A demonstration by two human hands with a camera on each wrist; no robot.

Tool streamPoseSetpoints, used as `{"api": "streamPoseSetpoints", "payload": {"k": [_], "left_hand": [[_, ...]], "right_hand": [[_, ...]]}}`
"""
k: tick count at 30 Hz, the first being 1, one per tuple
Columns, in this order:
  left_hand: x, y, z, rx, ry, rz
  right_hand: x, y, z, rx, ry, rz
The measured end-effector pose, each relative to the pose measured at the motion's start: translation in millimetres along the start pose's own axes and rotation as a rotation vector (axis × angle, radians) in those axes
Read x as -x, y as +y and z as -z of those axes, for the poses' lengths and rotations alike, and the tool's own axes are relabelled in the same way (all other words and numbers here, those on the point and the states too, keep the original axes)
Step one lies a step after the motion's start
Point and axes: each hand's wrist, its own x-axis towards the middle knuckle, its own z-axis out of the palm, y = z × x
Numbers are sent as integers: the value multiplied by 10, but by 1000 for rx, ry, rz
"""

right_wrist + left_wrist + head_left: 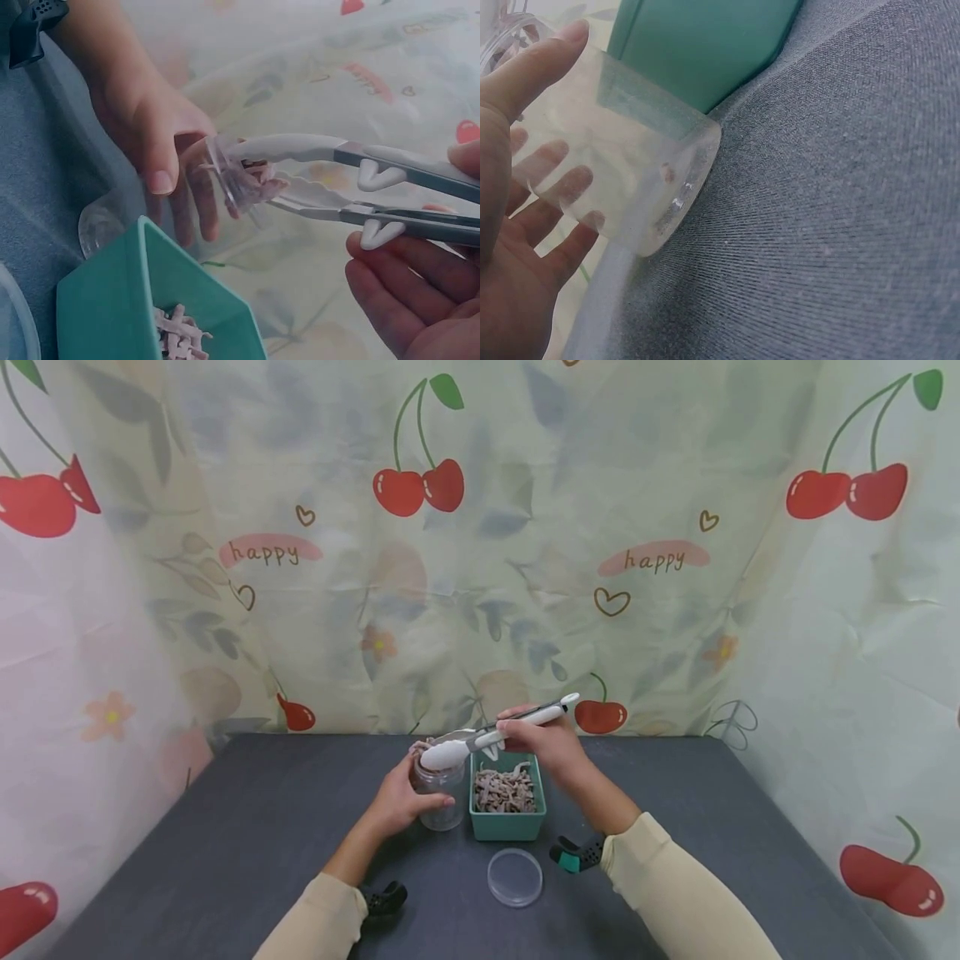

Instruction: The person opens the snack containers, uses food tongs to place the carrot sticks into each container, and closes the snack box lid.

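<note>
Clear jar [438, 793] stood on grey tabletop [225, 843] just left of teal tub [507, 814], gripped round by left hand [397, 802], fingers curled about its wall. Tongs [495, 735] squeezed in right hand [547, 747], tips pinching brownish strips [251, 184] right at jar's mouth. Lid [514, 877] lay flat near tub's front. Best done, by judgement, with tips lowered well inside before easing off, jar kept steady and upright, so nothing spilled over rim toward tub.
</note>
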Motion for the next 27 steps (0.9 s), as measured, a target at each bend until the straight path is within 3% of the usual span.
{"api": "streamPoseSetpoints", "payload": {"k": [27], "left_hand": [[-12,-8,-2,47,-6,-9]], "right_hand": [[43,82,107,-82,-59,33]]}}
